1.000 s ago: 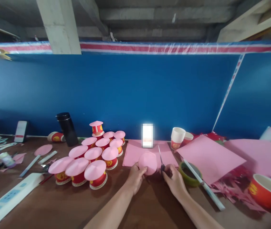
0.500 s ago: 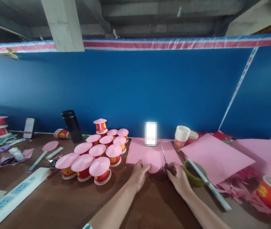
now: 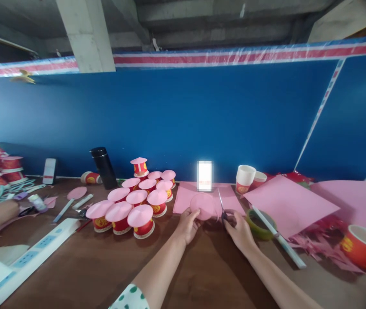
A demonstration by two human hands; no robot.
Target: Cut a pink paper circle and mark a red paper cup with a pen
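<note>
At the far left edge, another person's hand (image 3: 1,212) and forearm reach in over the table, beyond the power strip (image 3: 35,253). Next comes a cluster of red cups (image 3: 143,228) with pointed pink paper tops, the black bottle (image 3: 103,169) behind its left side.

The left forearm slants up and rightward from the bottom edge, a green-dotted white sleeve (image 3: 131,298) below the elbow. The left hand (image 3: 188,225) is closed in a pinch on the pink paper disc (image 3: 202,207), thumb on top; the disc is in front of the pink sheets (image 3: 184,197). Just beside it, the scissors (image 3: 221,201) point away; whether their blades are parted I cannot tell. The right hand (image 3: 239,229) curls its fingers around their handles, its forearm slanting in from the lower right. Near its right side lies a tape roll (image 3: 260,229).
</note>
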